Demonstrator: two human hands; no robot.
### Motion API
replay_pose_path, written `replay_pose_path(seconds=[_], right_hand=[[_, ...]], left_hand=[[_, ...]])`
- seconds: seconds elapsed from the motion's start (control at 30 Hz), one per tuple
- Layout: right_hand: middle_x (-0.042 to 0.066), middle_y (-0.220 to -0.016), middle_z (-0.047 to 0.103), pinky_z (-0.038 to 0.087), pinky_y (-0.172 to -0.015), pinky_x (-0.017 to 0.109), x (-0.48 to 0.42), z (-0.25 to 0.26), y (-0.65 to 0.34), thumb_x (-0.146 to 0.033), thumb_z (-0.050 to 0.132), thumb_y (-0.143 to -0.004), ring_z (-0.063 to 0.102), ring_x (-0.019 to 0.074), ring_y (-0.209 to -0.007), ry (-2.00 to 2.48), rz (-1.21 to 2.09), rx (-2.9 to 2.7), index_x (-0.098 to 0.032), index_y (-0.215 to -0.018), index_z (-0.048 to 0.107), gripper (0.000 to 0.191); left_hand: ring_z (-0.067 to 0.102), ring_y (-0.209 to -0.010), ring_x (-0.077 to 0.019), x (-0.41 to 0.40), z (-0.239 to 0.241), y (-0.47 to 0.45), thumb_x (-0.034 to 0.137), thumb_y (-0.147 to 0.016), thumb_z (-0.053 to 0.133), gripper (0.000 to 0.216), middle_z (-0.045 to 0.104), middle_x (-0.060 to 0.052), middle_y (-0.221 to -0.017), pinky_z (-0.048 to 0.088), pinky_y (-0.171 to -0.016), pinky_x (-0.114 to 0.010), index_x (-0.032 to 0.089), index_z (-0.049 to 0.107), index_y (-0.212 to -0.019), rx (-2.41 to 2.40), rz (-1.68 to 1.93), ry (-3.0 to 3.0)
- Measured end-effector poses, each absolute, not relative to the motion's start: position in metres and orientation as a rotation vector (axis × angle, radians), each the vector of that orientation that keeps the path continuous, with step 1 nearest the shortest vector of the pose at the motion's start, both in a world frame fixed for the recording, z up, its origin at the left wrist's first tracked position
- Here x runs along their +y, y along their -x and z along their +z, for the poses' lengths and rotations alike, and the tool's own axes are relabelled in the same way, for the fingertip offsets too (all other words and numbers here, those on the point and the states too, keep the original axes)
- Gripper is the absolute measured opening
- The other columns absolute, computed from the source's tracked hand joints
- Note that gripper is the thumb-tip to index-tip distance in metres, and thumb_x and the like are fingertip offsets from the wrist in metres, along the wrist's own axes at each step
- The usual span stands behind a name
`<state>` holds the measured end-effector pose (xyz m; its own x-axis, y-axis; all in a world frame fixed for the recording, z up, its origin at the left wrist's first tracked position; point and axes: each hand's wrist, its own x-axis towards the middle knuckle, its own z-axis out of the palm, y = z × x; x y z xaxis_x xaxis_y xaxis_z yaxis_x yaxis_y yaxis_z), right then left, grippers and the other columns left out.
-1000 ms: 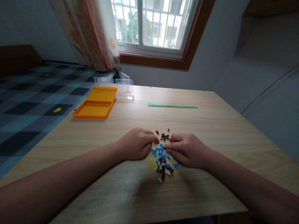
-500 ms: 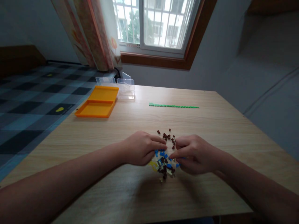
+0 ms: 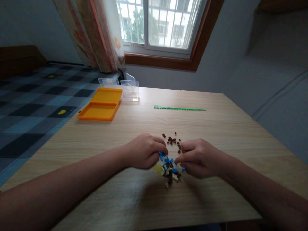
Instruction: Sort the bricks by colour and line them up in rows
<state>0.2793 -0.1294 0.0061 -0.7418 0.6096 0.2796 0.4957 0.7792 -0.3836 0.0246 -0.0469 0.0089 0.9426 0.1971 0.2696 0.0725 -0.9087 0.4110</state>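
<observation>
Head camera: left hand (image 3: pixel 148 152) curls at the left edge of a loose heap of small blue, brown and yellow plastic bricks (image 3: pixel 170 173) on the pale wood-grain worktop (image 3: pixel 216 128), right hand (image 3: pixel 201 158), fingers bent, at its right edge; can't tell if either grips a piece! Just beyond the heap lie small dark-brown bricks (image 3: pixel 173 140).

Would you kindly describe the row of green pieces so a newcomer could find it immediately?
In front of the window stands a wooden table. On its far half, right of the open orange case, lies a thin line of tiny green pieces. Unlike the jumbled brown, blue and yellow pieces nearer the camera, these are neatly aligned.
</observation>
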Motion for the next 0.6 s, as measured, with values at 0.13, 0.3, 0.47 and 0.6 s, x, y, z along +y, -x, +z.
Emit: replay_pose_path(seconds=[0.13, 0.3, 0.47, 0.6], right_hand=[[0.001, -0.074, 0.054, 0.031, -0.058, 0.027, -0.1292, 0.0038, -0.2788, -0.021, 0.055, -0.091, 0.047, 0.0122, -0.062, 0.839, 0.379, -2.586, -0.022, -0.105, 0.075, 0.025], [0.002, -0.074, 0.056, 0.032, -0.058, 0.026, -0.1288, 0.003, -0.2774, -0.023, 0.055, -0.094, 0.048, 0.0121, -0.064, 0.845, 0.354, -2.587, -0.022, -0.104, 0.075, 0.023], [0.003, -0.074, 0.058, 0.032, -0.059, 0.027, -0.1285, 0.003, -0.2762, -0.024, 0.053, -0.097, 0.051, 0.013, -0.066, 0.934, 0.357, -2.562, -0.02, -0.107, 0.075, 0.024], [0.004, -0.077, 0.06, 0.035, -0.061, 0.027, -0.1287, 0.0027, -0.2768, -0.024, 0.052, -0.097, 0.053, 0.0134, -0.068, 0.957, 0.374, -2.542, -0.019, -0.107, 0.074, 0.024]], left_hand=[[0.069, -0.075, -0.0161, -0.0445, 0.0095, -0.0244, 0.011, -0.078, 0.045, 0.036, 0.073, -0.007, -0.092, 0.055, -0.068, -0.026, 0.017, 0.074, -0.099, 0.225, 0.46, -2.665], [0.067, -0.069, -0.0153, -0.045, 0.0096, -0.0246, 0.011, -0.076, 0.046, 0.036, 0.072, -0.005, -0.086, 0.053, -0.064, -0.025, 0.02, 0.075, -0.098, 0.197, 0.451, -2.677], [0.065, -0.066, -0.0153, -0.0468, 0.0098, -0.0249, 0.012, -0.076, 0.047, 0.034, 0.07, -0.004, -0.08, 0.051, -0.061, -0.026, 0.02, 0.075, -0.093, 0.21, 0.429, -2.71], [0.064, -0.065, -0.0151, -0.0464, 0.0099, -0.0247, 0.014, -0.078, 0.046, 0.033, 0.07, -0.005, -0.082, 0.05, -0.06, -0.026, 0.019, 0.074, -0.093, 0.224, 0.463, -2.706]])
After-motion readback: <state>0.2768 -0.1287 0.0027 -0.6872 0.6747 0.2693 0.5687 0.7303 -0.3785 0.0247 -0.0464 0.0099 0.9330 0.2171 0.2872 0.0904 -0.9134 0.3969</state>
